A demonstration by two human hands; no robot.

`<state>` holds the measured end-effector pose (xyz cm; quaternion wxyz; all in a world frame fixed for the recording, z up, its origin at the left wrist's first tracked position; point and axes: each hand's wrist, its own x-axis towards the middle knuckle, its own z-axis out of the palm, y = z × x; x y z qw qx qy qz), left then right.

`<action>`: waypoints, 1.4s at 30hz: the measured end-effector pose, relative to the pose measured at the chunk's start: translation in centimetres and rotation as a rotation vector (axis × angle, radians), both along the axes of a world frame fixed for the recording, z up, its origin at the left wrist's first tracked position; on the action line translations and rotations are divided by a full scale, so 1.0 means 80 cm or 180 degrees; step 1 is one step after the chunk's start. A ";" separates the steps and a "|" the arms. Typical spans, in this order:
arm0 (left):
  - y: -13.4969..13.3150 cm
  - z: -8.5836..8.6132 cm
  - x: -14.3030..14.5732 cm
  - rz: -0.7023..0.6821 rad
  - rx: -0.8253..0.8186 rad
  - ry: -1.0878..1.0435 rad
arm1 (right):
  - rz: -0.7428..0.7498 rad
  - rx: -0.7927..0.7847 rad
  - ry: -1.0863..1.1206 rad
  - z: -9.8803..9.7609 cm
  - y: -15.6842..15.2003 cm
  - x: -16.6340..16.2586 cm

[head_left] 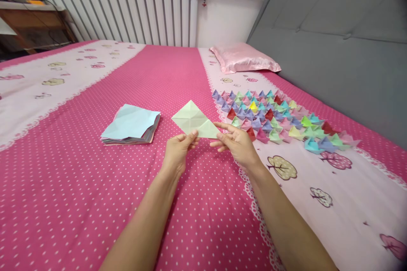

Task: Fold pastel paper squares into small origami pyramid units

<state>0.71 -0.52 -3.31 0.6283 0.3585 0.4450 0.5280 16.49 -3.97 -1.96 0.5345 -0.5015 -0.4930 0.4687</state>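
Note:
A pale green creased paper square (pixel 193 120) is held above the pink dotted bedsheet (pixel 95 186). My left hand (pixel 177 150) pinches its near lower edge with thumb and fingers closed. My right hand (pixel 234 142) grips its right corner, index finger stretched along the edge. To the left lies a stack of coloured paper sheets (pixel 131 125), light blue on top. On the right, many small folded paper pieces (pixel 273 118) in several colours lie in rows on the sheet.
A pink satin pillow (pixel 243 58) lies at the head of the bed by a grey padded headboard (pixel 333 42). A white radiator (pixel 127 12) runs along the far wall. A wooden desk (pixel 32 25) stands at the far left.

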 end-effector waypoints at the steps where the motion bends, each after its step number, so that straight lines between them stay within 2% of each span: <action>1: 0.000 0.000 0.000 0.0019 0.0000 -0.0005 | 0.0078 -0.0038 0.0008 0.001 -0.001 0.000; 8: 0.002 -0.001 -0.004 0.0105 -0.0025 0.0147 | 0.0372 -0.0076 -0.0048 0.007 -0.004 0.007; 13: 0.001 0.000 -0.008 0.0239 0.0104 0.0423 | -0.0174 -0.0023 -0.0158 0.002 0.001 0.017; 17: -0.003 0.007 -0.005 0.0212 0.0325 0.0696 | -0.0518 0.0569 -0.0252 0.006 -0.002 0.016; 21: -0.007 0.005 0.001 0.0145 0.0758 0.1103 | -0.0384 0.0965 -0.0589 0.021 -0.017 0.002; 24: -0.010 -0.002 0.004 0.0106 0.1179 0.1445 | -0.0073 0.0893 -0.0729 0.027 -0.027 -0.008; 27: -0.012 -0.007 0.006 0.0144 0.1476 0.1623 | 0.0082 0.0817 -0.0687 0.022 -0.027 -0.012; 30: -0.013 -0.005 0.008 0.0042 0.1475 0.1219 | -0.0043 0.0949 -0.0633 0.013 -0.020 -0.008; 33: -0.014 0.003 0.010 -0.0249 0.1230 0.0501 | -0.0291 0.1157 -0.0868 0.008 -0.013 0.000; 36: -0.015 0.010 0.009 -0.0423 0.0930 0.0101 | -0.0399 0.1309 -0.1149 0.007 -0.010 0.007; 42: -0.013 0.009 0.007 -0.0507 0.0692 -0.0236 | -0.0012 0.1204 -0.1285 0.008 -0.009 0.014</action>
